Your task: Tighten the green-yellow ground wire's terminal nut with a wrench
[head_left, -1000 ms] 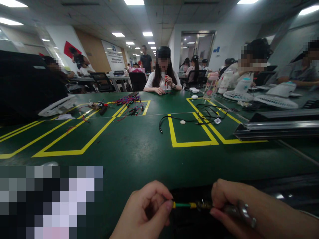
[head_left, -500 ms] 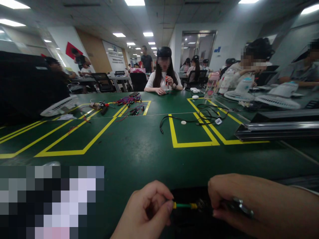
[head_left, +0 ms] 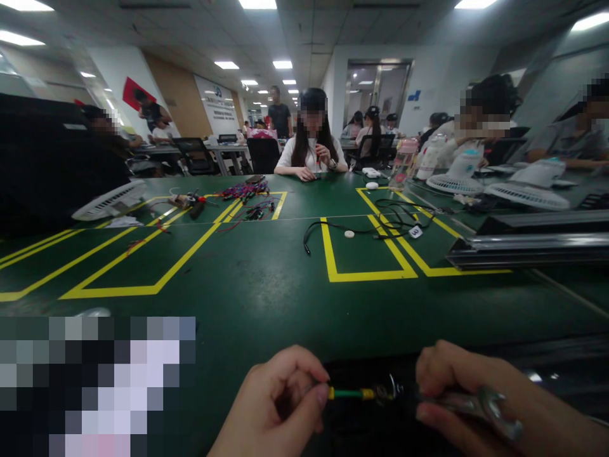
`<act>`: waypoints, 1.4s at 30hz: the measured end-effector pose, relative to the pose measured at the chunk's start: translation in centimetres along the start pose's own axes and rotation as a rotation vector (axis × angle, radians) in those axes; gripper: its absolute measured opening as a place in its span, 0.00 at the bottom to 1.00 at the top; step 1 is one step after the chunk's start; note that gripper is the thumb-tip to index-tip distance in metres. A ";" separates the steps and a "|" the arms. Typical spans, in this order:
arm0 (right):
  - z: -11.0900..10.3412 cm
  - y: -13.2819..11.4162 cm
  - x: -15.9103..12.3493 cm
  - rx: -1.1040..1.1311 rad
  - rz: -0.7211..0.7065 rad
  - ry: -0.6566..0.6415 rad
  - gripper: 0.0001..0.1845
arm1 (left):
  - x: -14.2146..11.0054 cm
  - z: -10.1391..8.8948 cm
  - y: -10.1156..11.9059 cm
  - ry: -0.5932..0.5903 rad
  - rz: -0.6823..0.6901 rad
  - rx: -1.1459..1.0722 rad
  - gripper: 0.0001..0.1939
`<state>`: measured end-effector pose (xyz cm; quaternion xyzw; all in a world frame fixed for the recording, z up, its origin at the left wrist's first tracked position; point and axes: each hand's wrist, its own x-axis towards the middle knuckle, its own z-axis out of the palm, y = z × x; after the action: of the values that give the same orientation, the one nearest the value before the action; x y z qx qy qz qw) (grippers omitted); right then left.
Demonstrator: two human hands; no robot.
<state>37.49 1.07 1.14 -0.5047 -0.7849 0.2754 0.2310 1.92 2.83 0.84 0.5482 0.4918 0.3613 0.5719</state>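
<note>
At the bottom centre, my left hand (head_left: pixel 290 406) is closed, thumb and finger pinching one end of a short green-and-yellow wire (head_left: pixel 349 393). The wire's far end meets a small dark round fitting (head_left: pixel 381 392), too dim to make out clearly. My right hand (head_left: pixel 469 387) is closed around a silver wrench (head_left: pixel 495 412), whose open jaw sticks out below the palm towards the lower right. The wrench's other end, beside the fitting, is lost in shadow. Beneath both hands is a glossy black surface (head_left: pixel 485 358).
The green table (head_left: pixel 266 273) carries yellow tape outlines. Black cables (head_left: pixel 333 225) lie ahead, and tangled coloured wires (head_left: pixel 245 189) further left. Metal rails (head_left: pixel 533 241) jut in at the right. Small white fans (head_left: pixel 457 181) stand at the back; a co-worker (head_left: pixel 311 146) sits opposite.
My right hand has turned and shifted slightly right, bringing more of the wrench into sight. My left hand still pinches the wire in nearly the same place.
</note>
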 end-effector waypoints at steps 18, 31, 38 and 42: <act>-0.6 -5.4 3.2 -0.117 -0.087 0.008 0.14 | -0.1 0.1 0.4 0.021 0.003 0.048 0.09; -4.1 -8.2 6.4 -0.339 -0.320 -0.302 0.22 | -0.1 0.2 0.6 0.016 0.002 0.025 0.07; -4.4 -5.9 4.9 -0.134 -0.074 -0.173 0.09 | 0.0 0.2 1.0 0.000 -0.005 0.043 0.09; -4.1 -3.9 2.9 0.016 0.036 0.073 0.15 | -0.1 0.2 1.0 0.006 -0.018 0.036 0.10</act>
<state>36.38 3.22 7.02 -0.5265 -0.7645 0.2671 0.2587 2.23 2.82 1.78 0.5529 0.5048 0.3491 0.5636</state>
